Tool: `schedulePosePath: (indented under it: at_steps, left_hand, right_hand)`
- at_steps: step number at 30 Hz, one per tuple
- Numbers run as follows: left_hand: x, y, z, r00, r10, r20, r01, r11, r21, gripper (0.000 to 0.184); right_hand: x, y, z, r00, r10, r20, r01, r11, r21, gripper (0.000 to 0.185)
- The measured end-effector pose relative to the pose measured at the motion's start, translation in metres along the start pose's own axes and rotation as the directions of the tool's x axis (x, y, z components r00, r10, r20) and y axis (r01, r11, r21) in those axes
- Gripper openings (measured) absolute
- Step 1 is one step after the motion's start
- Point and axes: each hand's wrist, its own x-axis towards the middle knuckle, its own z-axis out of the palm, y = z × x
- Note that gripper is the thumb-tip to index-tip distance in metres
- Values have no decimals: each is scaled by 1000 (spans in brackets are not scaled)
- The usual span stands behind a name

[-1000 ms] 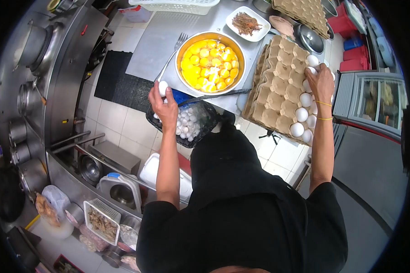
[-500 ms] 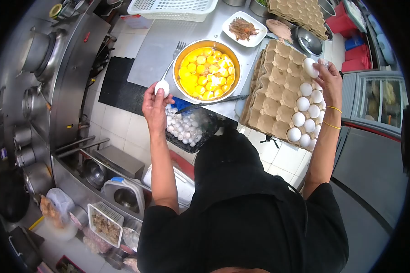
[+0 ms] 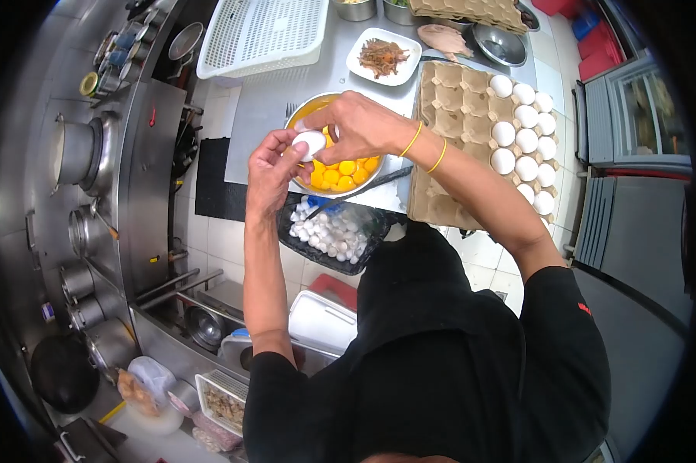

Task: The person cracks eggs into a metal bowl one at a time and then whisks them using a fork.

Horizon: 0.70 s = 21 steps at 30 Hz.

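Over the bowl [image 3: 314,103], both hands [image 3: 268,176] [image 3: 361,127]; left holding egg [image 3: 310,145], right's grip unclear.

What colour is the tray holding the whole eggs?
The tray is light brown, clearest in the head view.

Your right hand [image 3: 361,125] hides part of the bowl [image 3: 311,106] under its fingers; whether those fingertips hold anything can't be told. Beyond your fingers, the top edge crops the basket [image 3: 263,35] and an egg carton [image 3: 471,11].
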Motion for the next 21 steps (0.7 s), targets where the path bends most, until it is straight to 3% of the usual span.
schedulePosePath:
  at_steps: [2,5,8,15,18,21]
  left_hand:
    - [3,-3,2,998,68,10,-68,996,65,32]
    - [8,-9,3,993,121,2,-120,982,144,34]
    - [14,-13,7,985,162,-56,-142,955,261,35]
    - [19,-15,15,974,170,-152,-70,857,510,40]
    - [22,-22,3,932,362,-33,-235,670,704,45]
    - [17,-24,3,801,578,158,-298,155,942,44]
  right_hand:
    - [-1,-5,-2,997,73,15,-73,997,-28,47]
    - [-4,-2,9,991,-54,-125,33,987,-160,43]
    - [-4,8,19,982,-79,-169,51,985,-166,43]
    - [-2,25,33,977,-73,-201,47,990,-135,42]
    - [-3,33,35,970,-105,-220,66,982,-177,42]
    - [-6,28,29,988,-11,-152,-29,965,-259,41]
